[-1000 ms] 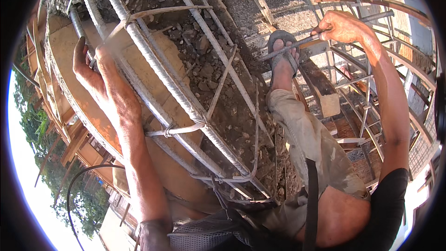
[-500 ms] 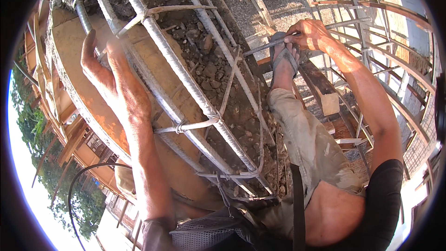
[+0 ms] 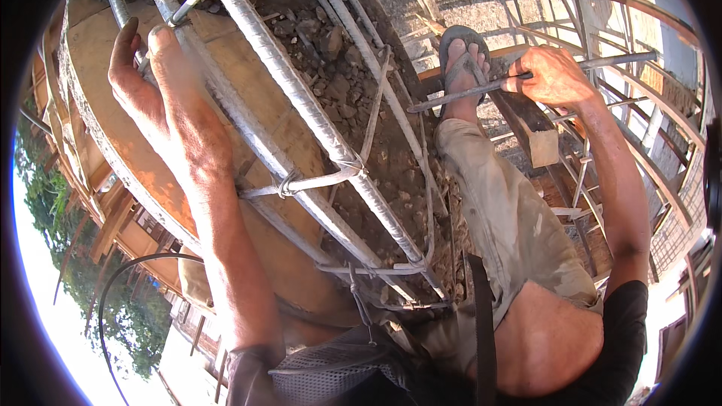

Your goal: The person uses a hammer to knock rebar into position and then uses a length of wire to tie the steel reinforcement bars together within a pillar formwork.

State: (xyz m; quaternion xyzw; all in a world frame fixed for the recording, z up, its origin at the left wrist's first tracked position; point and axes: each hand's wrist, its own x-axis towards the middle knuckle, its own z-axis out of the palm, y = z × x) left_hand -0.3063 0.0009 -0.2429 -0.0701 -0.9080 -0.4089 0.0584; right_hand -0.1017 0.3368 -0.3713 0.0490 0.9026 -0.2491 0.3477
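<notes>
The right hand [image 3: 553, 75], at upper right, is clamped on a thin steel rod [image 3: 481, 89] and has drawn it back rightward from the sandalled foot [image 3: 460, 56]. The left hand [image 3: 162, 98], fingers loosely apart, has slid up the rebar cage [image 3: 301, 105] at upper left.

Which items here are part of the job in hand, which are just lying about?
In hand:
left hand on the rebar cage
right hand, grip shut on a steel rod
wire ties

Lying about:
wooden block
rubble
black cable
</notes>
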